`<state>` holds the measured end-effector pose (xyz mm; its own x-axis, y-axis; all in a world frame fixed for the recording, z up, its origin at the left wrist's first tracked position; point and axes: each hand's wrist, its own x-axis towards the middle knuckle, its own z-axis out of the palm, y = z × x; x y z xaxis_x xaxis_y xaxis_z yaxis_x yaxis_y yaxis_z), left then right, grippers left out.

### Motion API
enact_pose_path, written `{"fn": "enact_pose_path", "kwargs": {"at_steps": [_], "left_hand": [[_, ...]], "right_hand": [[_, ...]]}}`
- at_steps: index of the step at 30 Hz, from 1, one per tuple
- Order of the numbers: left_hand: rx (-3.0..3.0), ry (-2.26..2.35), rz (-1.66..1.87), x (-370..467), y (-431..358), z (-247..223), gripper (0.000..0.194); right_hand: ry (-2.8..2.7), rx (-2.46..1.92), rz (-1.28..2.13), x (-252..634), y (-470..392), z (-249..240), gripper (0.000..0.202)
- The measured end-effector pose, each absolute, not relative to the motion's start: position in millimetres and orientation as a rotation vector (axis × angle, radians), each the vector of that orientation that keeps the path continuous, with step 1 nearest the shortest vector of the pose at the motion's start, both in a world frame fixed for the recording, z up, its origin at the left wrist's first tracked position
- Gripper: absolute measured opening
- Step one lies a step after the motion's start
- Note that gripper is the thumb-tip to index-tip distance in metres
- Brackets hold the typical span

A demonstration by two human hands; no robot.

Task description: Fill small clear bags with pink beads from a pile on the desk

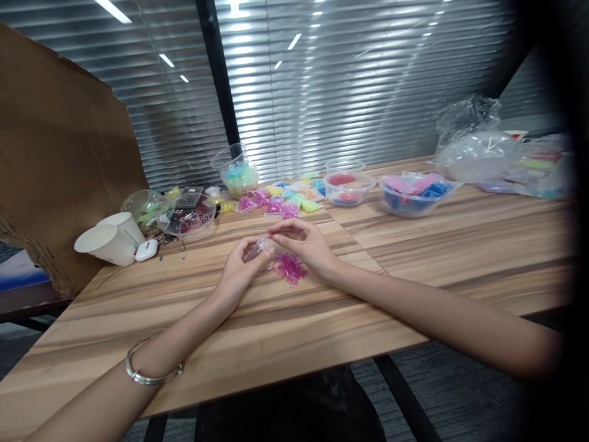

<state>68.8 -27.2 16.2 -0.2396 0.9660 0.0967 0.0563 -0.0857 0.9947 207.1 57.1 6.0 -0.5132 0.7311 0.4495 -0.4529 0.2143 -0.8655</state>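
Note:
My left hand (243, 261) is closed around a small clear plastic thing (262, 243), perhaps a little bag or bottle; its exact kind does not show. Close beside it, my right hand (307, 244) has thumb and fingertips pinched together at the top of that clear thing. What the pinch holds, if anything, is too small to make out. On the tabletop just below and between both hands lies a loose pile of magenta tube-like beads (289, 268). A silver bangle (150, 377) circles my left wrist.
Small bags of coloured beads (275, 207) lie behind the hands. Clear bowls with coloured contents (350, 195) stand right and left of them. White paper cups (99, 244) and a white earbud case (146, 250) sit left, near a cardboard panel (69, 123). Clear plastic bags (478, 156) are far right.

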Motion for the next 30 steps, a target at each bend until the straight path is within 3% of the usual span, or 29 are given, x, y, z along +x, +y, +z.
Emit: {"fn": "enact_pose_path", "kwargs": {"at_steps": [30], "left_hand": [[1.127,1.354,1.464,69.9,-29.2,18.4,0.036]], "right_hand": [[-1.631,-0.24,1.43,210.7,52.7,5.7,0.02]]}}
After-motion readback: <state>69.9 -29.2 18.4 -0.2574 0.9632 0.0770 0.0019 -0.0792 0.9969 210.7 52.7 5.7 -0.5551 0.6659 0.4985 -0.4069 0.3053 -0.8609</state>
